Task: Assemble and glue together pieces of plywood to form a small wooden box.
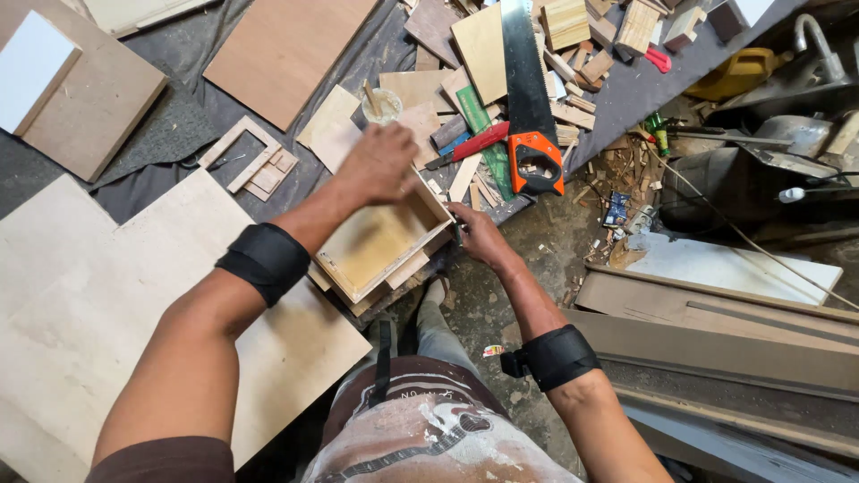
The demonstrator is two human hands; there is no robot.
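Observation:
A small open wooden box (376, 243) rests on the edge of the workbench, on top of a few thin wood pieces. My left hand (380, 164) presses down on the box's far rim, fingers curled over it. At the box's right corner my right hand (479, 234) pinches a small dark thing, too small to tell what it is. A black band wraps each forearm.
A handsaw with an orange handle (530, 107) lies among several wood offcuts (573, 54). A small cup with a stick (383, 105) stands behind the box. Plywood sheets (89, 295) cover the bench at left. Boards (716, 313) and clutter fill the floor at right.

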